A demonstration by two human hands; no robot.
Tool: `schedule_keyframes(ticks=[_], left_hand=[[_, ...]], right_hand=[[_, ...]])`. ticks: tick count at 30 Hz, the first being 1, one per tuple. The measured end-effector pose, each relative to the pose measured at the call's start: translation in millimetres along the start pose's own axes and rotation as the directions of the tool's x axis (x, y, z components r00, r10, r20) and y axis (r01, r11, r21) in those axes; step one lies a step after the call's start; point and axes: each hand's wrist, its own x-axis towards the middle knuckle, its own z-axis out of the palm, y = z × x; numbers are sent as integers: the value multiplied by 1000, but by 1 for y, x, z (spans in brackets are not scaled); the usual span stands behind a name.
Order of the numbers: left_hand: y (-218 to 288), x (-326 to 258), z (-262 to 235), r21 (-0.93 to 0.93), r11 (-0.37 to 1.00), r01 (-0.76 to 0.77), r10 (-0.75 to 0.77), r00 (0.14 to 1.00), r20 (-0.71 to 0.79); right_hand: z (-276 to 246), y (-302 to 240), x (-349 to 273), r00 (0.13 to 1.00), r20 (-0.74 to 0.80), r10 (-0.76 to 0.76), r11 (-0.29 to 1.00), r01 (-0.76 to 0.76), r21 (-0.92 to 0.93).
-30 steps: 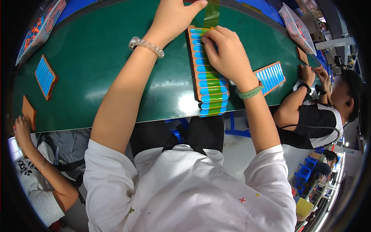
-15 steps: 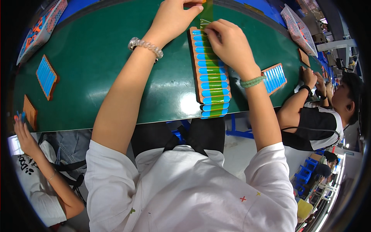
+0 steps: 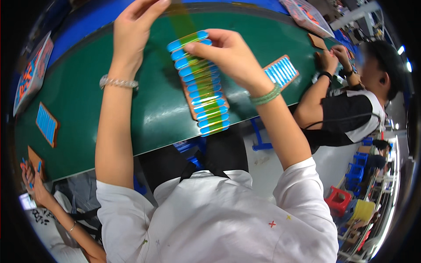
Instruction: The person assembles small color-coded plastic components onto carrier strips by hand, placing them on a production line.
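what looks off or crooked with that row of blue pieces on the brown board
The top two blue pieces sit tilted, unlike the level rows below. The yellow-green strip runs down over the row, under the right hand.

Left hand (image 3: 131, 30): fingertips cut off by top edge. Yellow tape strip (image 3: 199, 74): upper end out of frame. Right hand (image 3: 228, 55) hides part of the blue-piece tray (image 3: 201, 94)

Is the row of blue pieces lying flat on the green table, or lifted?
Lifted at its far end: the row of blue pieces tilts up under the right hand, near end at the green table edge.
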Motion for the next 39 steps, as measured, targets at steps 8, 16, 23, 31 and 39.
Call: schedule_keyframes(ticks=[8,16,23,31,39], left_hand=[[2,-15,12,54,985,166,-175,952,251],[-5,-25,19,142,965,220,-260,861,437],[-13,-40,22,726,535,-431,72,880,469],[23,-111,51,595,475,-649,-61,650,758],[11,-61,-123,967,24,-252,-363,899,244]], right_hand=[[22,-11,-38,996,17,93,952,-94,292],[13,28,-38,974,-139,177,920,-113,376],[1,6,-39,978,-151,143,866,-50,498],[-19,-25,-56,987,-151,60,902,11,431],[16,25,-121,966,-251,68,888,56,457]])
